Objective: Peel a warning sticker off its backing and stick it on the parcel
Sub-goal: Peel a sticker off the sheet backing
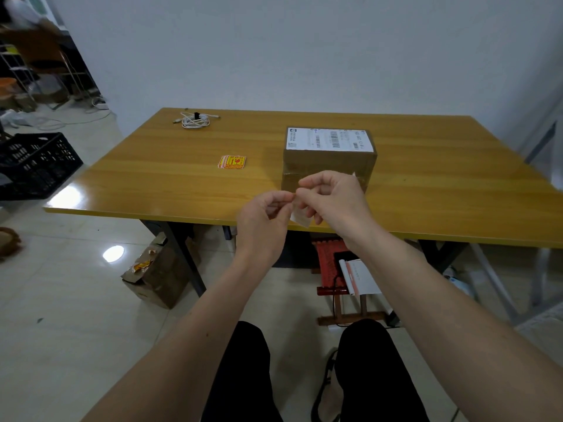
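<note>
1. Left hand (264, 215) and right hand (330, 198) meet over the near table (152, 178) edge, both pinching one small white sticker sheet (300, 218) by the fingertips.
2. Printed side hidden; can't tell if peeled.
3. Parcel (329, 159) just behind the hands.
4. Sticker stack (231, 162) left of the parcel.
5. Cable (195, 119) far left.

Bare forearms, no sleeves, black trousers (243, 376) on both legs

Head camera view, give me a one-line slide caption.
Both hands pinch a small white sticker backing before the brown cardboard parcel on the wooden table.
</note>
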Motion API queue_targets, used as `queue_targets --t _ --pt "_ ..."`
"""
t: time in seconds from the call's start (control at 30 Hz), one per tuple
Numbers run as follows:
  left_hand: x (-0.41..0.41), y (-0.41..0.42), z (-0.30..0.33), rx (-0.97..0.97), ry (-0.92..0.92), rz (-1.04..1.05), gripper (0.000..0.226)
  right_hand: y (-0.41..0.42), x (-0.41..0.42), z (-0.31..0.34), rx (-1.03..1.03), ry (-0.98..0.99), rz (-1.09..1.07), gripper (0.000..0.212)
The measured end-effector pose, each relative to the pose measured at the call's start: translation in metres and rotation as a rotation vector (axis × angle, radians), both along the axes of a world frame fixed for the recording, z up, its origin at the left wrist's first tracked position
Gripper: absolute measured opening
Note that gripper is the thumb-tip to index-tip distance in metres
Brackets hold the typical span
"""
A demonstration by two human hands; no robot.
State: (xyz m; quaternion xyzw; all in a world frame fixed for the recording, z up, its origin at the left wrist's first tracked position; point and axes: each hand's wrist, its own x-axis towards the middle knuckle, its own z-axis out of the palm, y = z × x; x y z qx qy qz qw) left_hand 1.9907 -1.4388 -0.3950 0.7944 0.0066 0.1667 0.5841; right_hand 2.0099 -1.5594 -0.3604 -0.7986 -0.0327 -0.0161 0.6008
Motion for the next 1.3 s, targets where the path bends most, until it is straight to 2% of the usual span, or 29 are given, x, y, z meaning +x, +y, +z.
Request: queue_targets --t 0.17,0.37,0.47,0.53,0.7,0.83,1.13,1.3 --pt "-0.002 0.001 0.002 0.027 -0.008 -0.012 0.017 -0.001 0.001 -0.002 -0.031 0.015 -0.004 0.004" --pt "-0.002 0.0 -0.004 0.0 0.059 -0.008 0.026 -0.001 0.002 -0.003 0.059 0.028 -0.05 0.01" --pt "-0.003 -0.001 -0.007 -0.03 0.097 0.011 0.016 -0.001 0.001 -0.005 0.13 0.068 -0.059 0.011" --pt "-0.004 -0.001 -0.007 -0.019 0.073 0.056 0.011 -0.001 0.001 -0.009 0.094 0.083 -0.067 0.01" --pt "-0.006 -0.002 -0.004 0.169 -0.009 0.12 0.017 0.002 0.001 -0.013 -0.085 0.01 -0.079 0.025" --pt "-0.006 -0.002 -0.004 0.254 -0.07 0.129 0.017 0.008 -0.003 -0.012 -0.049 -0.026 0.002 0.009" --pt "-0.008 -0.003 -0.004 0.146 -0.029 0.096 0.016 0.007 -0.004 -0.015 0.06 -0.028 0.013 0.006" --pt "-0.008 -0.002 -0.004 0.126 -0.034 0.098 0.015 0.007 -0.003 -0.015 0.029 -0.033 0.039 0.008"
